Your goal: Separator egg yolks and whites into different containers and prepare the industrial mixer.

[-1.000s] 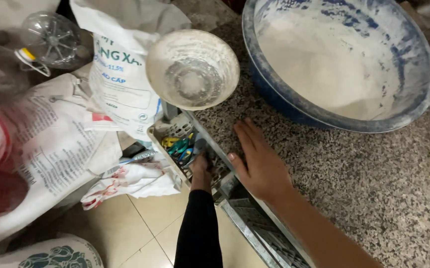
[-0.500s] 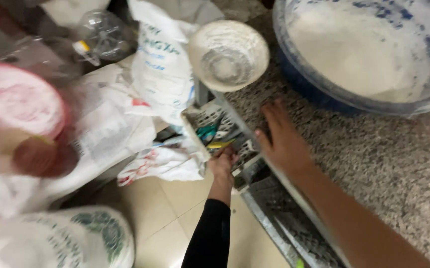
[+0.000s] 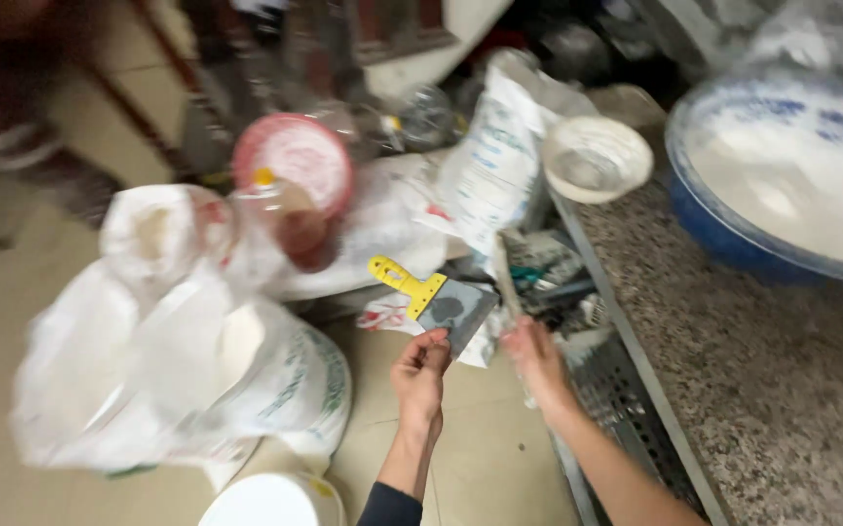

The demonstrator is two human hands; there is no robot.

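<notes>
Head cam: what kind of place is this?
Likely a home or small food-prep kitchen: a speckled stone counter holds a big blue basin of white batter or flour, white sacks crowd the tiled floor, and the hands hold a scraper.

Left hand (image 3: 421, 375) pinches a yellow-handled scraper (image 3: 438, 300) by its blade

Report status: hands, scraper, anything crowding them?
Left hand pinches the yellow-handled scraper by its blade edge. Right hand grips a thin blurred tool beside it. White sacks and an open tray crowd close.
</notes>
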